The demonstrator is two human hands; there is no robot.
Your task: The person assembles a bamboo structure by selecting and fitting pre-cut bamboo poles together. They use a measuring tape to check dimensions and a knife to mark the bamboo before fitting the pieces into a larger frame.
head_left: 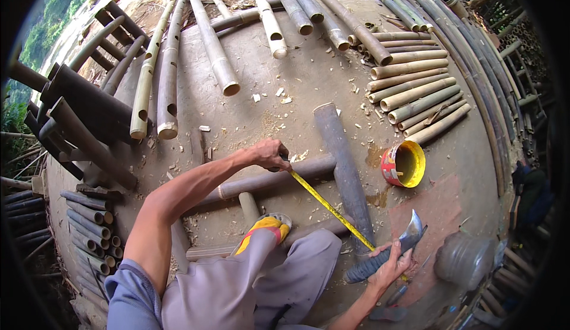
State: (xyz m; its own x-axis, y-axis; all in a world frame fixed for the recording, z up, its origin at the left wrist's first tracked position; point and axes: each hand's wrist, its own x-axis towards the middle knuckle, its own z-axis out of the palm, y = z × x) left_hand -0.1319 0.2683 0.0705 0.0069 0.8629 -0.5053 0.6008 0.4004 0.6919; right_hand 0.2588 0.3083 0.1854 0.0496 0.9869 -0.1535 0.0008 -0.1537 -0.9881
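My left hand (270,154) is closed on a tape measure, whose dark case shows only in part between the fingers. From it the yellow tape (328,207) runs out taut, slanting down to the right across the bamboo frame. My right hand (389,266) grips a curved knife (409,235) by its dark wrapped handle, blade pointing up and away. The tape passes by this hand, and a bit of it shows below the fingers; whether they pinch it I cannot tell. Beneath the tape lies a thick dark bamboo crosspiece (343,170), joined to a pole (279,178) running left.
A red and yellow bucket (404,164) holds dark liquid on the right. Beyond it lie stacked short bamboo lengths (418,98). Long notched poles (169,75) rest at the back. A clear plastic jug (466,260) sits at lower right; cut tubes (89,229) are piled left.
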